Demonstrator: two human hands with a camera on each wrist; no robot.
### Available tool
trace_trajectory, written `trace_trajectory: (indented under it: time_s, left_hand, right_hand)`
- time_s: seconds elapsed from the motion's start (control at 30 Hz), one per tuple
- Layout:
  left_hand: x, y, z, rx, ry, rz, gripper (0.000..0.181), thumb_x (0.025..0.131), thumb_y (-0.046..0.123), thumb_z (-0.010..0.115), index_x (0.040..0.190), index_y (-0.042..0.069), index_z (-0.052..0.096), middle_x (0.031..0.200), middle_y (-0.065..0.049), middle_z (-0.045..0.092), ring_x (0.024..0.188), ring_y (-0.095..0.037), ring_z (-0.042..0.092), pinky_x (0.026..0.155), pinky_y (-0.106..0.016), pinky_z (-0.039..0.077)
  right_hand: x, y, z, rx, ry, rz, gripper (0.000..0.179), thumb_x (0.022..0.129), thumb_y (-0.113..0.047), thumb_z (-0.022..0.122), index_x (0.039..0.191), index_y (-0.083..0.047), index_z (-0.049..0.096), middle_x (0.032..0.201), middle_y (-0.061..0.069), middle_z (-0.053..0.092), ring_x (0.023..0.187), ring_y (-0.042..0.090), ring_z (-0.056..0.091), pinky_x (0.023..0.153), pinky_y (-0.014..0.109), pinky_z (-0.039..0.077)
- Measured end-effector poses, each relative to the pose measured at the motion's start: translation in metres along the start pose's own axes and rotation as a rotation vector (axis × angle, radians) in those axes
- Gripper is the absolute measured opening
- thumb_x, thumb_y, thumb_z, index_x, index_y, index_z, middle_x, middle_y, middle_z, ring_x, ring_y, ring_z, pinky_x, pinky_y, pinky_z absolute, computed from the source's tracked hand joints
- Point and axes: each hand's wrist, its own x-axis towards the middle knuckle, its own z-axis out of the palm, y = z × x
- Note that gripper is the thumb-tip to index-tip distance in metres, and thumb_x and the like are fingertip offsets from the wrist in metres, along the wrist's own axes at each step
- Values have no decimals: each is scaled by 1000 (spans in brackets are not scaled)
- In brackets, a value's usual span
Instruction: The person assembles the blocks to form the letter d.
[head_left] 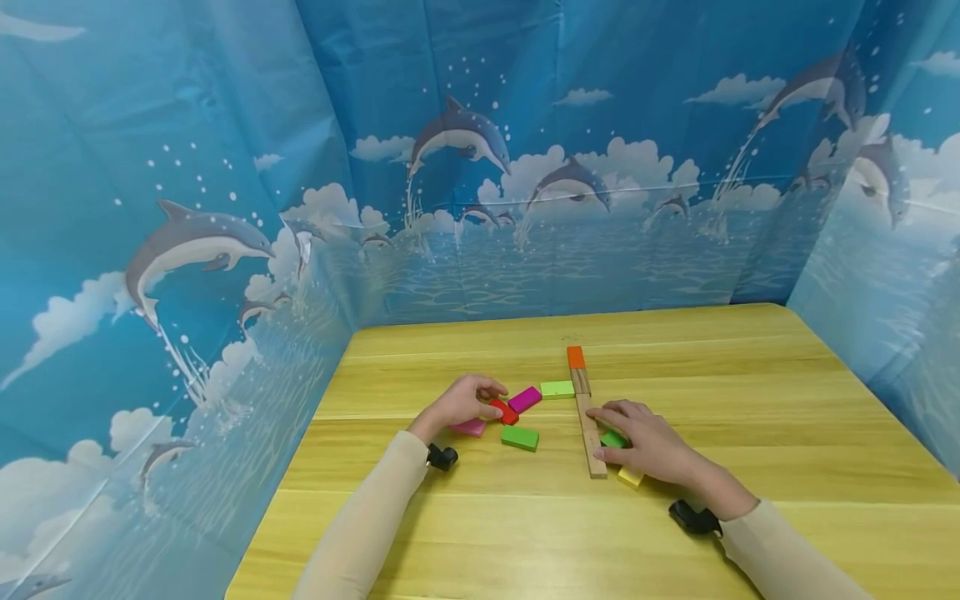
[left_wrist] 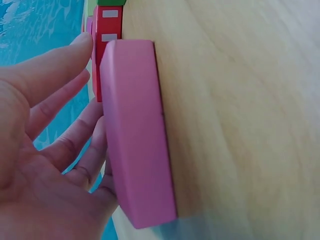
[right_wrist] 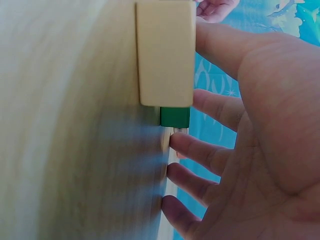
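Observation:
My left hand [head_left: 467, 402] is over the red block [head_left: 505, 412], its thumb overlapping the block's near-left part and its fingers extended past the far side. Below that hand lies a pink block [left_wrist: 137, 135], large in the left wrist view. My right hand [head_left: 651, 442] reaches to a straight row of plain wooden blocks [head_left: 587, 425], thumb and index fingertips right at its right edge. Partly under this palm are a dark green block [head_left: 613, 439] and a yellow block [right_wrist: 167, 52]. Fingers of the right hand are fairly straight and spread in the right wrist view.
An orange block [head_left: 575, 357] ends the wooden row at its far end. A light green block [head_left: 557, 390] meets the row from the left, beside a magenta block [head_left: 525, 399]. Nearer lies a green block [head_left: 520, 437]. A dolphin-print curtain [head_left: 525, 275] stands behind the table [head_left: 465, 533].

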Motion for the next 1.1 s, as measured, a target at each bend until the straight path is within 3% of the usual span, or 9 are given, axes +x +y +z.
trace_trajectory:
  time_s: [0.53,0.87,1.1]
  left_hand:
    - [-3,-4,2,0,8,-15,24,90,25,79,113,25,77,108,5,59,99,-19,56,86,-36,48]
    - [-6,-3,1,32,13,-10,20,88,23,81,108,21,76,106,5,62,93,-19,57,83,-34,49]
    - [-7,-3,0,50,11,2,15,88,19,80,100,24,71,98,7,66,88,-16,60,83,-33,49]
  right_hand:
    - [-2,-4,-1,2,1,9,66,93,-50,69,150,-21,51,145,13,48,132,40,43,93,68,37]
    - [-1,-4,-1,2,-2,7,67,93,-53,67,150,-21,51,145,14,48,132,40,43,93,68,37]
    - [-1,-2,1,-1,6,5,67,93,-52,68,150,-21,51,144,13,49,132,40,42,94,68,37]
